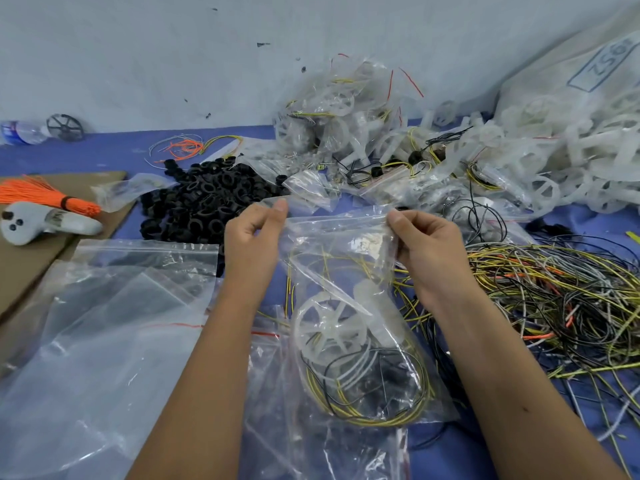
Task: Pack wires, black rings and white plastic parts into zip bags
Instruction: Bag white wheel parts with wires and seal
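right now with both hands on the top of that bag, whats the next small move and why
Probably run the fingers along the strip to seal the zip bag: left hand and right hand pinch its top corners, and a white wheel and wires already sit inside.

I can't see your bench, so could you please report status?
Both hands pinch bag top. Wheel, wires inside. Nothing in the way.

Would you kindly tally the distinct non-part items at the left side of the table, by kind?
Water bottle: 1
Dark spoked wheel: 1
Bundle of orange wires: 1
Grey handheld controller: 1
Total: 4
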A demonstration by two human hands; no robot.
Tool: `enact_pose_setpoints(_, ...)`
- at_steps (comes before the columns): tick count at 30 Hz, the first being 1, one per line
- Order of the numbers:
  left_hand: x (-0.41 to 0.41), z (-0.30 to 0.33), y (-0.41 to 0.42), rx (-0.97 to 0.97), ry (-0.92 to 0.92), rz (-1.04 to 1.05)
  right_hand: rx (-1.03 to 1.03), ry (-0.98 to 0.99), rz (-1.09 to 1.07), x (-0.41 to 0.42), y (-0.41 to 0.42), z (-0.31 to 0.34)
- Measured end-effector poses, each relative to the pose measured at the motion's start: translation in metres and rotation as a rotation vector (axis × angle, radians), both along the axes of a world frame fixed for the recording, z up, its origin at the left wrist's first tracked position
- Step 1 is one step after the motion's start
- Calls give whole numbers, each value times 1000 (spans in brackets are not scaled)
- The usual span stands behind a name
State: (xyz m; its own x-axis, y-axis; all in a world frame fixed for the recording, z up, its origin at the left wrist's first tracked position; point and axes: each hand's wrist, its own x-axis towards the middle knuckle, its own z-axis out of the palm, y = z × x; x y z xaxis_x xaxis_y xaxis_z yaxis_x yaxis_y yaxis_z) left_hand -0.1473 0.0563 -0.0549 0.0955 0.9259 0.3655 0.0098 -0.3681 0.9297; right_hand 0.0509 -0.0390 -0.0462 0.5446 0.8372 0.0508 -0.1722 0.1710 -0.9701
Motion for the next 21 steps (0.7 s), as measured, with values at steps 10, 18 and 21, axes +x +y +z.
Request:
enact_pose_setpoints(10, -5, -8, 2, 90, 82, -179, -37, -107, -105, 11, -1, -3)
enact_pose_setpoints(18, -7, -9, 6, -2, 55, -245, -67, -152, -145, 13, -1, -3)
enact_pose_setpoints(21, -7, -7, 6, -25, 26, -252, -32, -165, -187, 11, 0, -2)
